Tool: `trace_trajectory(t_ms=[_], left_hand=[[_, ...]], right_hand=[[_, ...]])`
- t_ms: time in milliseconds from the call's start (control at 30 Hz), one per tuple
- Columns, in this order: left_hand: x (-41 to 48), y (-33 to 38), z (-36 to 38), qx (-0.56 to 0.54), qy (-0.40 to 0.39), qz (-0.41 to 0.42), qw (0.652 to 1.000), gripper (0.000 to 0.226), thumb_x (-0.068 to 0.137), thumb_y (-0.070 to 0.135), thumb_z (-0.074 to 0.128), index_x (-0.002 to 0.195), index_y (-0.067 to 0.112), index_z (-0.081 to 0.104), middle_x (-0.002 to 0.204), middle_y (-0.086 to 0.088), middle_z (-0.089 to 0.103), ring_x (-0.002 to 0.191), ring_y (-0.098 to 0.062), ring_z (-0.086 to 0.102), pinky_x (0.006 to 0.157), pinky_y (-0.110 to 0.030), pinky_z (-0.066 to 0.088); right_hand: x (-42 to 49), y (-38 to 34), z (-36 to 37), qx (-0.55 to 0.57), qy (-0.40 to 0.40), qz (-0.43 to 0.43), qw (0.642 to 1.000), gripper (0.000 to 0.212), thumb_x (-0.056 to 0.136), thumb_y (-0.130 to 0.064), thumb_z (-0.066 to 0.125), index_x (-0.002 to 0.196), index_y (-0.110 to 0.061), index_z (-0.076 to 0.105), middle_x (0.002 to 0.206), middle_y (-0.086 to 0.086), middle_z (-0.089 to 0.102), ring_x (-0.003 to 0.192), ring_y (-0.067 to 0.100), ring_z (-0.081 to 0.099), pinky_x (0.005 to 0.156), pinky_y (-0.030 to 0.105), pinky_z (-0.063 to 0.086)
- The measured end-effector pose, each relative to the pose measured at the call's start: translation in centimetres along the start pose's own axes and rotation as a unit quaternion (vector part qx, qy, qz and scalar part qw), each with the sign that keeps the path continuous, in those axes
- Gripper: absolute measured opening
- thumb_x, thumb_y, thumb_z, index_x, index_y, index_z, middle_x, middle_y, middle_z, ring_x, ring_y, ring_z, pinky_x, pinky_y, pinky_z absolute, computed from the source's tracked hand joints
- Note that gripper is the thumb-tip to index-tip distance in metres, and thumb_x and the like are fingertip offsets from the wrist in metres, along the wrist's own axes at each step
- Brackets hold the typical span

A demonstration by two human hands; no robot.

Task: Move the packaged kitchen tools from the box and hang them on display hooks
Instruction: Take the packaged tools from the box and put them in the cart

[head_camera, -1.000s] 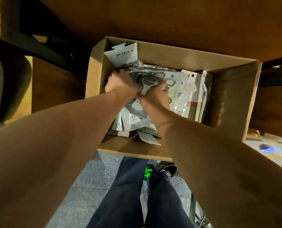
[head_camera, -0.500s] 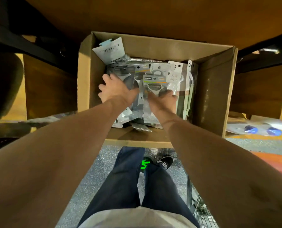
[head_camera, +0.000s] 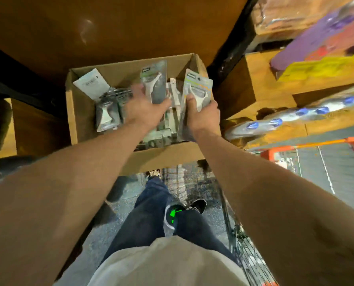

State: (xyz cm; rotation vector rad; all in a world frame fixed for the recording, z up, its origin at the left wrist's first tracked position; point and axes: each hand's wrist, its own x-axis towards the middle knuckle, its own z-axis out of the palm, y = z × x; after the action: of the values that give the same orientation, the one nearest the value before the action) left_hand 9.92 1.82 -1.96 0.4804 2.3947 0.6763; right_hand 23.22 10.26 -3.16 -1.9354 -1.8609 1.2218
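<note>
I have two packs lifted, none hung yet.
My left hand [head_camera: 145, 108] grips the first pack [head_camera: 154, 83], my right hand [head_camera: 203, 114] the second pack [head_camera: 197, 87]; more packs [head_camera: 107, 114] wait left of them in the box [head_camera: 161, 157].

Box [head_camera: 74, 112] is open on top, facing you; that is your one way in and out. A brown board [head_camera: 114, 27] lies just past the far wall and closes off that side.

Your left hand [head_camera: 145, 109] and its packaged peeler [head_camera: 153, 83] fill the middle of the opening. Your right hand [head_camera: 204, 117] and the second packaged peeler [head_camera: 196, 89] sit against the right wall, with the card top just beside the corner flap. Upright packages [head_camera: 173, 104] block the gap between your hands.

In the left third, loose packages [head_camera: 107, 116] and a white card [head_camera: 91, 83] cover the floor, leaving a bare strip along the left wall.

Right of the box a wooden shelf edge [head_camera: 252, 85] stands close. Clearance there looks tight, but blur hides the gap.
</note>
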Motion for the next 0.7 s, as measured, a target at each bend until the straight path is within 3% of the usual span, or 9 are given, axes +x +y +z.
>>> trace_trajectory(t_ms=[167, 233, 367, 500, 600, 700], left_hand=[[-9.3, 9.4, 6.8, -0.044, -0.032, 0.179, 0.982, 0.093, 0.072, 0.055, 0.079, 0.150, 0.024, 0.038, 0.140, -0.006, 0.051, 0.128, -0.026, 0.050, 0.101, -0.034, 0.042], [-13.6, 12.8, 10.8, -0.024, -0.071, 0.246, 0.966, 0.094, 0.069, 0.059, 0.075, 0.148, 0.026, 0.039, 0.137, -0.005, 0.052, 0.128, -0.025, 0.047, 0.099, -0.034, 0.040], [-21.4, 17.0, 19.9, 0.025, -0.133, 0.364, 0.921, 0.096, 0.068, 0.066, 0.073, 0.146, 0.019, 0.043, 0.139, -0.005, 0.052, 0.132, -0.026, 0.043, 0.110, -0.044, 0.040], [-27.2, 15.7, 28.4, 0.122, -0.211, 0.392, 0.887, 0.101, 0.069, 0.057, 0.082, 0.151, 0.017, 0.038, 0.145, -0.011, 0.041, 0.138, -0.029, 0.037, 0.116, -0.046, 0.036], [-28.7, 12.6, 33.7, 0.233, -0.271, 0.376, 0.855, 0.102, 0.073, 0.053, 0.083, 0.154, 0.013, 0.036, 0.148, -0.014, 0.036, 0.140, -0.034, 0.037, 0.115, -0.047, 0.038], [-28.5, 9.7, 38.0, 0.319, -0.318, 0.360, 0.817, 0.102, 0.077, 0.052, 0.081, 0.157, 0.011, 0.032, 0.154, -0.015, 0.032, 0.144, -0.037, 0.034, 0.118, -0.048, 0.035]], right_hand=[[-1.5, 7.2, -12.4, 0.147, 0.138, -0.009, 0.979, 0.062, 0.089, -0.068, 0.061, 0.122, -0.016, 0.058, 0.118, 0.003, 0.067, 0.114, 0.025, 0.064, 0.096, 0.044, 0.053], [-2.3, 11.4, -17.2, 0.156, 0.181, 0.015, 0.971, 0.065, 0.091, -0.066, 0.060, 0.128, -0.012, 0.057, 0.123, 0.006, 0.066, 0.118, 0.027, 0.061, 0.097, 0.039, 0.050], [-4.6, 21.8, -24.1, 0.167, 0.245, 0.104, 0.949, 0.070, 0.094, -0.063, 0.059, 0.141, -0.011, 0.051, 0.137, 0.010, 0.060, 0.129, 0.029, 0.055, 0.098, 0.037, 0.043], [-7.6, 33.8, -25.8, 0.225, 0.266, 0.231, 0.908, 0.064, 0.094, -0.052, 0.069, 0.139, -0.009, 0.055, 0.131, 0.011, 0.066, 0.123, 0.026, 0.061, 0.089, 0.026, 0.043], [-9.7, 42.0, -23.9, 0.234, 0.233, 0.359, 0.873, 0.077, 0.090, -0.061, 0.067, 0.140, -0.004, 0.052, 0.134, 0.019, 0.063, 0.126, 0.037, 0.059, 0.103, 0.039, 0.048], [-11.4, 47.2, -21.4, 0.222, 0.177, 0.448, 0.848, 0.089, 0.094, -0.066, 0.060, 0.148, 0.001, 0.040, 0.142, 0.024, 0.056, 0.130, 0.042, 0.055, 0.105, 0.045, 0.047]])
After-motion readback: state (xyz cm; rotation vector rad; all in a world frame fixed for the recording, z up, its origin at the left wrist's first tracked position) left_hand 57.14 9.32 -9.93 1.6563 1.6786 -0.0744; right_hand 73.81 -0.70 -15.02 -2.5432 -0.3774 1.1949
